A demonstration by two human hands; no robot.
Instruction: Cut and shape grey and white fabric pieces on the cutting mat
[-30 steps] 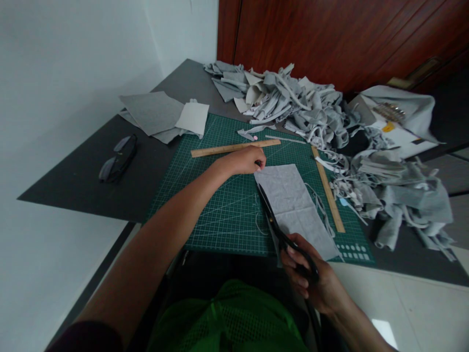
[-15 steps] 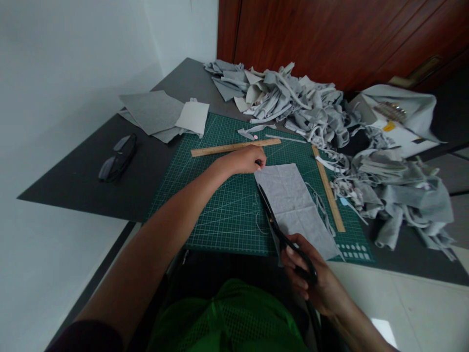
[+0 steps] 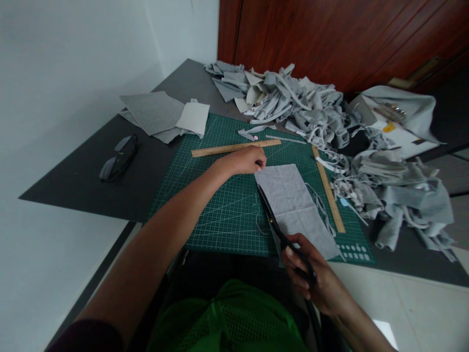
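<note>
A grey fabric piece with a crease across it lies on the green cutting mat. My left hand is closed at its far left corner, pinching the cloth there; a small dark item shows between the fingers, too hidden to name. In my right hand is a pair of black scissors, held by the handles. Their blades lie along the fabric's left edge, pointing away from me, and look nearly closed. A near part of the cloth hangs past the mat's front edge.
Wooden rulers lie on the mat, one beyond my left hand, another at right. Grey fabric scraps are heaped behind and to the right. Glasses and cut fabric sheets lie left. A white box stands back right.
Almost nothing differs. Both hands, the scissors and the fabric hold nearly the same places; the whole view has shifted very slightly.
</note>
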